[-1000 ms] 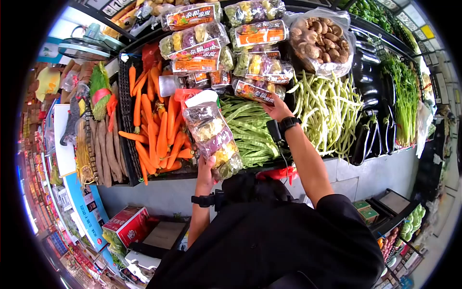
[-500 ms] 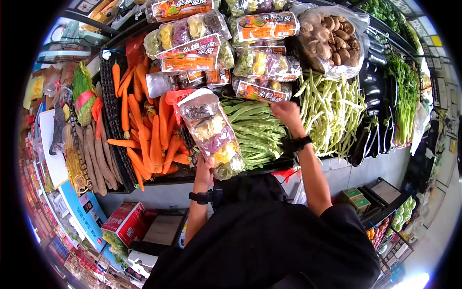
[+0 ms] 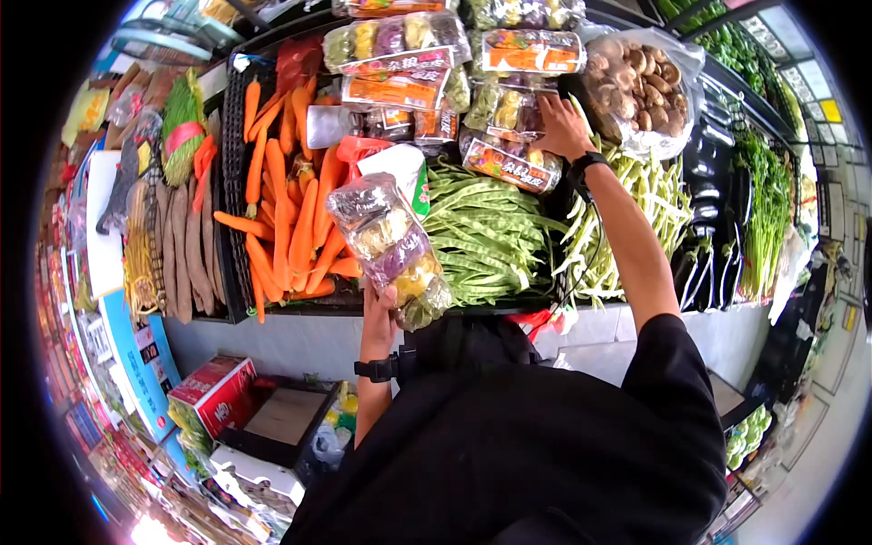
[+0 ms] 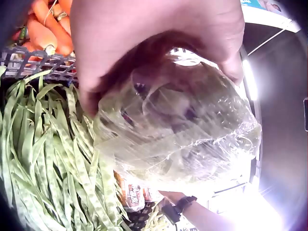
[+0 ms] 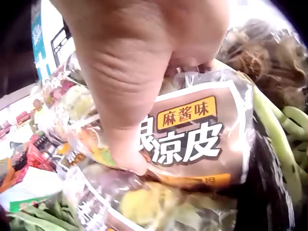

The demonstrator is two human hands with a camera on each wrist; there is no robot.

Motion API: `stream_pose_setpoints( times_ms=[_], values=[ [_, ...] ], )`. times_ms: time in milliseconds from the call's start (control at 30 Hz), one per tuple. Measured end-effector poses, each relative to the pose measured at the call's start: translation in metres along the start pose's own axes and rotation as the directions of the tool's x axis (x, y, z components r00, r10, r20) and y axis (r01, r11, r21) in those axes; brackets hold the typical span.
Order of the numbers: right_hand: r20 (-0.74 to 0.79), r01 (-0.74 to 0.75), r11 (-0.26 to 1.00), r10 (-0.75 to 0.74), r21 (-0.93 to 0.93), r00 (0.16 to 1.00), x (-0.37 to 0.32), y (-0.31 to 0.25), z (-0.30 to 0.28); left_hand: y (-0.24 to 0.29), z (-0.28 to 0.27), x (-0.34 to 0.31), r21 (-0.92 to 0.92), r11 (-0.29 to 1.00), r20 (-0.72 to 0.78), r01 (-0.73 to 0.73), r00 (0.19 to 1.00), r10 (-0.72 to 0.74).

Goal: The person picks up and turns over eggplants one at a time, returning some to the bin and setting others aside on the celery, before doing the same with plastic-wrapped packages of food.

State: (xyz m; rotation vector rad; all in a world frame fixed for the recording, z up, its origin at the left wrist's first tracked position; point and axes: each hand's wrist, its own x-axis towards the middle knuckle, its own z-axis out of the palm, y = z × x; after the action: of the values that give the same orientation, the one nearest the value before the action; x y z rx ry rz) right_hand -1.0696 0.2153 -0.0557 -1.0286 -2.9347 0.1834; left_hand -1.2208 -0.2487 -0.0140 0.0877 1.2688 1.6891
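My left hand (image 3: 380, 313) grips the lower end of a clear-wrapped package of multicoloured noodle rolls (image 3: 389, 238), held up in front of the carrots and green beans. In the left wrist view, fingers and thumb wrap the package's end (image 4: 178, 115). My right hand (image 3: 565, 129) reaches into the stack of similar packages and grasps one noodle package (image 3: 510, 111) by its right end. Close up, the thumb presses on its brown label (image 5: 192, 130) while the other fingers go over the far side, partly hidden. Another labelled noodle package (image 3: 510, 165) lies just in front.
Carrots (image 3: 300, 213) fill a black crate on the left, with flat green beans (image 3: 490, 241) beside them. Pale long beans (image 3: 627, 232), a bag of mushrooms (image 3: 640, 86) and eggplants (image 3: 708, 195) lie to the right. More noodle packages (image 3: 400, 45) are stacked behind.
My right hand has left the front package's right end and moved farther back to the package behind it. The left hand still holds its package, now tilted a little more leftward.
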Motion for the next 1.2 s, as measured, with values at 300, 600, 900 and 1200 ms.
stream_pose_setpoints(
  times_ms=[300, 600, 900, 1200],
  values=[
    [0.062, 0.006, 0.990, 0.003, -0.142, 0.998, -0.014, -0.011, -0.010, 0.006, 0.012, -0.006, -0.039, 0.999, -0.023, 0.017, 1.000, -0.018],
    [0.268, -0.224, 0.374, -0.071, 0.900, 0.961, -0.096, -0.095, -0.077, 0.017, 0.037, 0.002, -0.082, 0.982, 0.273, 0.171, 0.951, -0.143],
    [0.306, -0.329, -0.519, -0.132, 0.789, 0.943, -0.157, -0.113, -0.071, 0.005, 0.077, 0.012, -0.054, 0.988, 0.607, 0.144, 0.791, -0.082],
    [0.250, 0.017, -0.703, 0.276, 0.711, 0.928, -0.143, -0.100, -0.080, 0.072, 0.149, 0.137, 0.460, 0.773, 0.568, 0.437, 0.524, -0.635]
  ],
)
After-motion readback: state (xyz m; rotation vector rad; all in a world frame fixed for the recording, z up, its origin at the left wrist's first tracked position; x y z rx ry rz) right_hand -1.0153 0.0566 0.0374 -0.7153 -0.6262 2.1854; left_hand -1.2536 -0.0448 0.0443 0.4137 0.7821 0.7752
